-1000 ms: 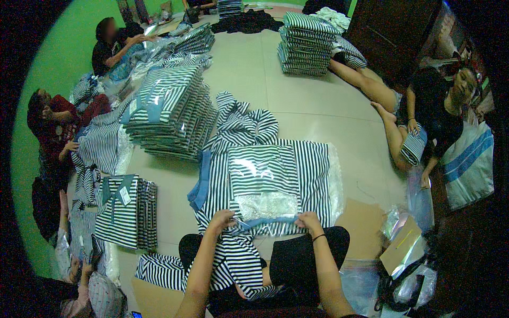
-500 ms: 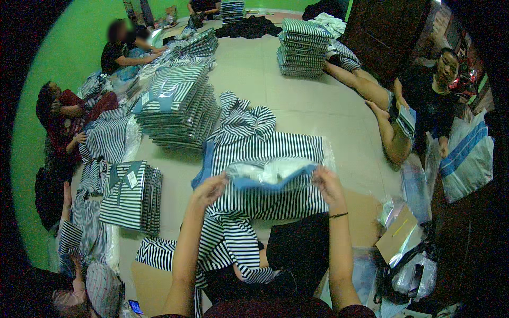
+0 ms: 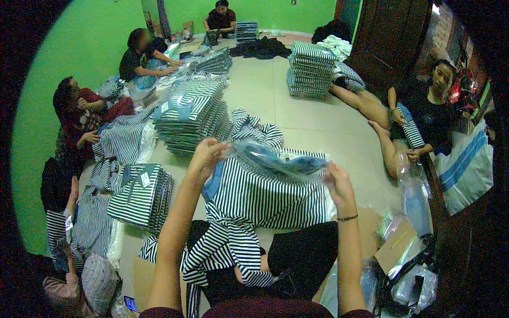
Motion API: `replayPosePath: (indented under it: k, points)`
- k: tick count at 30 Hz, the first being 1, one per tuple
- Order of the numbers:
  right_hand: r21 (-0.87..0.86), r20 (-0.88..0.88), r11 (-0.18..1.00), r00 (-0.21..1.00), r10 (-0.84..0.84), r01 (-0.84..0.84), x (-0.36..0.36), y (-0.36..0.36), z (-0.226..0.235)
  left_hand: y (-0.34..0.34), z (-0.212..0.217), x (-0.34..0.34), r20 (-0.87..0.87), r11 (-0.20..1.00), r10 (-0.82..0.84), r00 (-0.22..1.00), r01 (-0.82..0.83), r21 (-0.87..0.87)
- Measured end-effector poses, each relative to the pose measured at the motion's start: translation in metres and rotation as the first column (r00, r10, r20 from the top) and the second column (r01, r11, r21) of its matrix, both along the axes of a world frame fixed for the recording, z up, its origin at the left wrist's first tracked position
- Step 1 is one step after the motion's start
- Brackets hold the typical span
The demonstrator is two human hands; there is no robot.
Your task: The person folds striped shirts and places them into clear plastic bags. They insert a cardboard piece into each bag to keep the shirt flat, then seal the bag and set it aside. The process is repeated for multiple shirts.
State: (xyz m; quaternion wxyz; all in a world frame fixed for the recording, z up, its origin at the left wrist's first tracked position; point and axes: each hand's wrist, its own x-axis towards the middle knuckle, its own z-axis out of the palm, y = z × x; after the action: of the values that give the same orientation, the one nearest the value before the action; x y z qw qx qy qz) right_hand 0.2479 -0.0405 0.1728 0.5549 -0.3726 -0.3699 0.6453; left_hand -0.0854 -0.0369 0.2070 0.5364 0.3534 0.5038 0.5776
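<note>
Floor tiles [image 3: 299,114] pale and glossy lie between green walls [image 3: 79,42] and a dark door [image 3: 384,50]. Above a spread striped shirt [image 3: 265,201], the left hand [image 3: 210,155] and right hand [image 3: 338,183] hold up a bagged garment [image 3: 273,161], fingers pinched closed at either end. Its long axis runs left to right, right end lower in view, middle sagging. Its clear bag shows blue fabric; clear bags in the tall stack [image 3: 191,122] hold folded striped shirts.
</note>
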Motion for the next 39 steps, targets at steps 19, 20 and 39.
replayPosePath:
  k: [19, 20, 39]
  points:
    - [-0.161, 0.799, 0.975, 0.559, 0.220, -0.155, 0.004, 0.006, -0.255, 0.084, -0.228, 0.028, -0.779, 1.000, -0.009, 0.628, 0.028, 0.011]
    - [-0.240, 0.735, 0.969, 0.640, 0.223, -0.063, 0.000, 0.019, -0.262, 0.068, -0.242, 0.018, -0.846, 0.996, 0.045, 0.532, -0.087, -0.002]
    - [0.116, 0.988, 0.729, 0.004, -0.153, -0.674, -0.078, 0.003, -0.226, 0.013, -0.273, 0.051, -0.999, 0.999, 0.040, 0.007, -0.007, 0.040]
